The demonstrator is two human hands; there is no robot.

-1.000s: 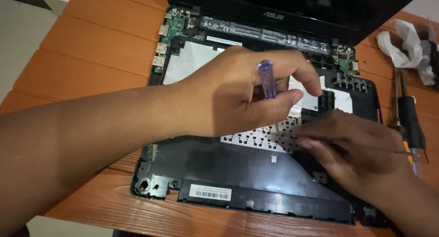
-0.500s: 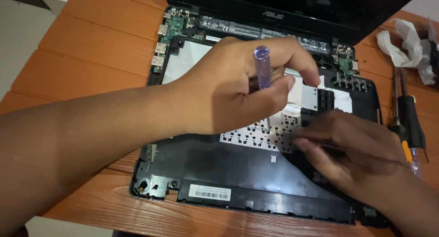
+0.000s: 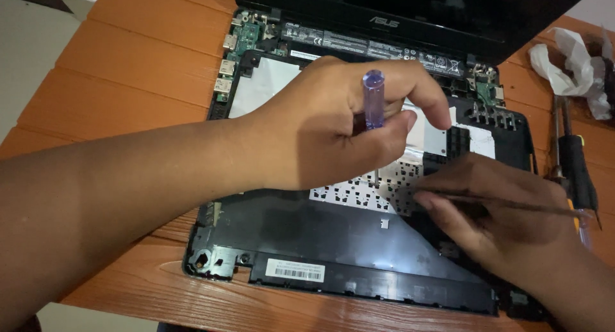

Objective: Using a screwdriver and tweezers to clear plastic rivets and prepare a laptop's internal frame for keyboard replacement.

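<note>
A: Screwdriver (image 3: pixel 373 100), purple handle: left hand (image 3: pixel 333 130) is clamping fingers around it, upright over the opened laptop (image 3: pixel 359 268) on the tabletop (image 3: pixel 134 56).
B: Right hand (image 3: pixel 496 213) is pinching a thin probe (image 3: pixel 512 204). Versus earlier: both hands staying put, barely shifting.
</note>
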